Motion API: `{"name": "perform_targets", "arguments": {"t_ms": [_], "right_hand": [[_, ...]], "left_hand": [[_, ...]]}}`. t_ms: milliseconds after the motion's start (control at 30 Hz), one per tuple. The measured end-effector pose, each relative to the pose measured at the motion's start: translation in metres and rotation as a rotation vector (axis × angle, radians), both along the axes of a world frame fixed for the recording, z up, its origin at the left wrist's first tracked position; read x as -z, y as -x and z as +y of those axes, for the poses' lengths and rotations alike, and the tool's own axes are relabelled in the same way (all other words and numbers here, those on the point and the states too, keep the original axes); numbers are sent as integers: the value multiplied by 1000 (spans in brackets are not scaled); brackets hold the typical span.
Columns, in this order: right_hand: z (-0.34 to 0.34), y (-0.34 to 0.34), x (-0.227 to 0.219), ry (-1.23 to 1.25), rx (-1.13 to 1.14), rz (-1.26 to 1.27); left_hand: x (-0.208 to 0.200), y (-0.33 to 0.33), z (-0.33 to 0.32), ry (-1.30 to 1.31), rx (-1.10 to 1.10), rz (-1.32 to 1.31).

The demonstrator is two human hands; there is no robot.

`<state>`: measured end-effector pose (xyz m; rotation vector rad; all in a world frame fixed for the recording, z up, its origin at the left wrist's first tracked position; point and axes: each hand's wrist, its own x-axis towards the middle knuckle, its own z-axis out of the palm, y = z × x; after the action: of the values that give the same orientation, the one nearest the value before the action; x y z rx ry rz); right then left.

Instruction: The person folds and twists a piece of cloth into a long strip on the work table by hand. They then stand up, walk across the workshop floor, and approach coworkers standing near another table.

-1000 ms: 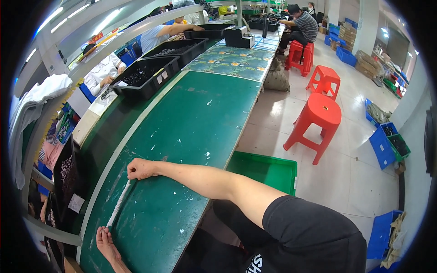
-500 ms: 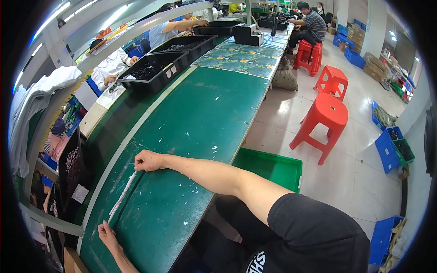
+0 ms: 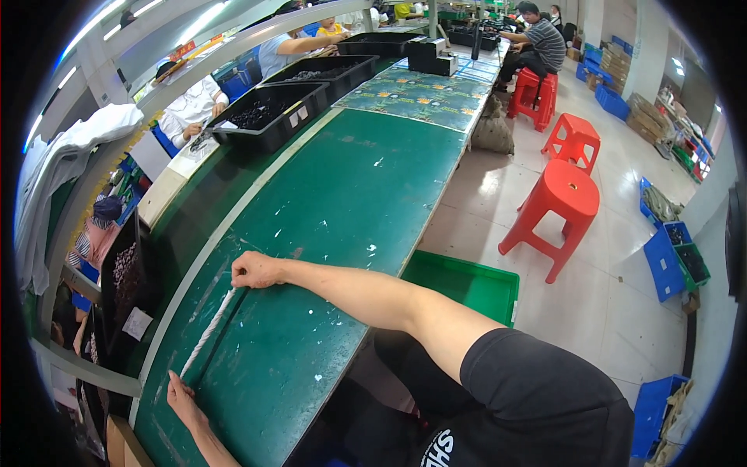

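A white twisted cord-like strand (image 3: 208, 333) stretches taut between my two hands, a little above the green tabletop (image 3: 311, 210), and its shadow falls beside it. At the strand's far end, my right hand (image 3: 257, 270) is closed with the fingertips pinching it. Nearer to me, my left hand (image 3: 182, 398) pinches the other end between thumb and fingers. What the strand is made of is too small to tell.
Beyond the table's left rail stand black bins (image 3: 268, 117) of dark small parts. A green crate (image 3: 463, 284) sits below the right edge, near red stools (image 3: 556, 210). Overhead runs a white metal frame (image 3: 257, 39). Other people sit farther off.
The strand looks more tightly and evenly twisted than before. Both hands keep their grip at its ends; the whole view has shifted slightly.
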<state>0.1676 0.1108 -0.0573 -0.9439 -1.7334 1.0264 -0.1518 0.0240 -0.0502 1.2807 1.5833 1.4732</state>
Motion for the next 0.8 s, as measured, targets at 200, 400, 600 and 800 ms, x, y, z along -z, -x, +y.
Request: {"name": "perform_targets", "arguments": {"t_ms": [200, 400, 600, 800], "right_hand": [[3, 2, 4, -34, 4, 16], [2, 0, 2, -46, -3, -39], [1, -1, 0, 17, -5, -13], [1, 1, 0, 37, 14, -10]], "left_hand": [[-6, -3, 1, -85, 52, -383], [-1, 18, 4, -83, 399, -742], [-12, 2, -1, -99, 319, -758], [-5, 8, 4, -97, 192, -511]]}}
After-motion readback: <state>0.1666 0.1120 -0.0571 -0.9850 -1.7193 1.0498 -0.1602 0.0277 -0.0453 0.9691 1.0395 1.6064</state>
